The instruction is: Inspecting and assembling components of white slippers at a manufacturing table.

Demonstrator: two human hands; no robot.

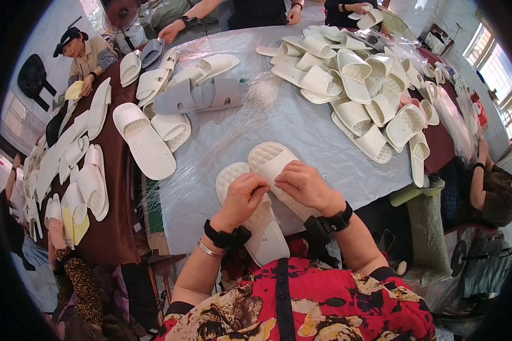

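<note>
Directly before me a pair of white slippers lies side by side at the near table edge, toes pointing away. The left slipper (268,234) shows its bare heel; the right slipper (267,156) is partly covered by my hand. Over the left slipper's strap, my left hand (242,198) is closed in a pinch. My right hand (311,186) pinches too, over the right slipper's strap, its fingertips close to the left ones. Whatever sits between the fingers is too thin or hidden to make out.
A pale plastic sheet (301,133) covers the table. Loose clear strands (261,94) lie across it. Grey slippers (196,96) and white slippers (145,142) rest at the left; a heap of white slippers (355,77) fills the right. Several people work around the table.
</note>
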